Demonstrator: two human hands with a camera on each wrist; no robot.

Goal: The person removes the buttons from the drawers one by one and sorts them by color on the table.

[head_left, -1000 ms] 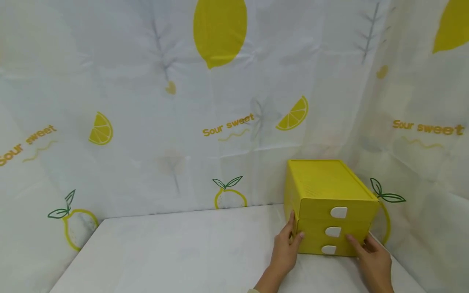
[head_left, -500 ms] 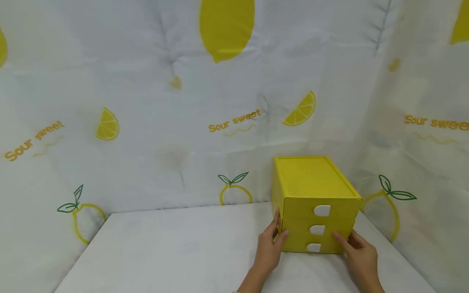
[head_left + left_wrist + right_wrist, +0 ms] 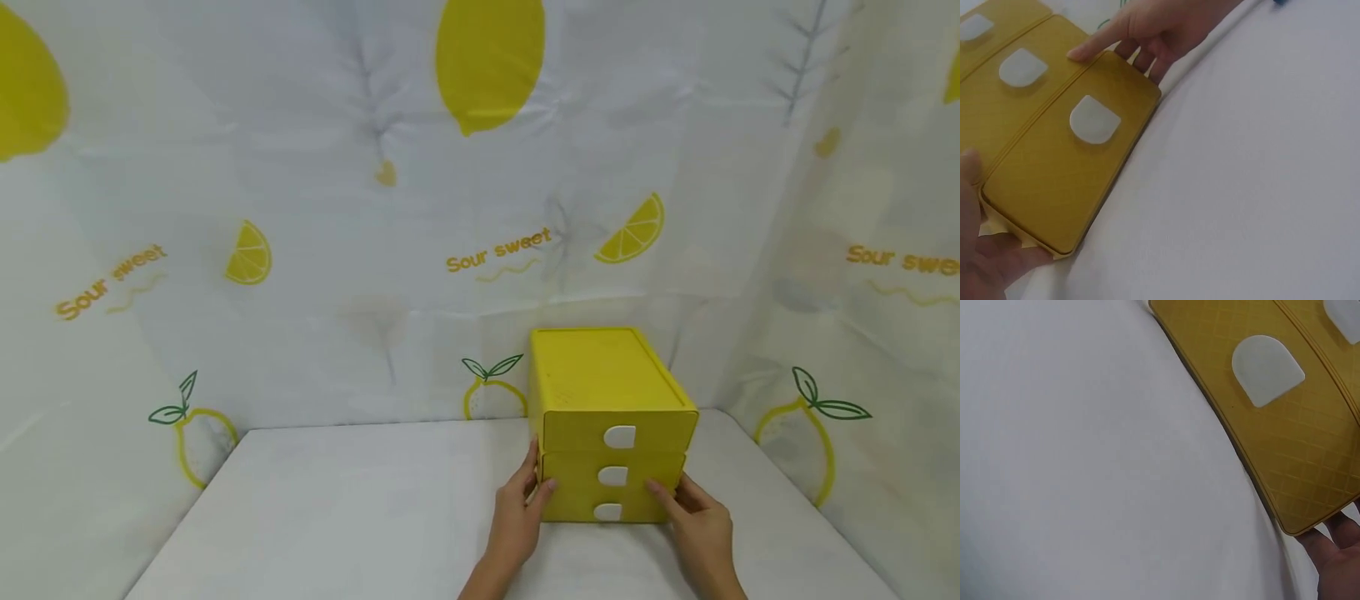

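Observation:
A yellow drawer box with three drawers, each bearing a white rounded tab, stands upright on the white table near the back wall. Its drawers look closed. My left hand grips its left front edge, thumb on the front face and fingers along the side. On the opposite side my right hand holds the right front edge, with the thumb on the middle drawer's front. The left wrist view shows both hands at the lower part of the drawer box. In the right wrist view, fingers touch its side near the bottom corner.
White cloth printed with lemons and lettering hangs behind and at the sides. The white tabletop extends to the left of the box, and a narrower strip lies to its right. A small dark blue thing shows at the left wrist view's top edge.
The drawer box has slid left along the back wall with both hands on it, widening the strip of table at its right. The head view has turned slightly left.

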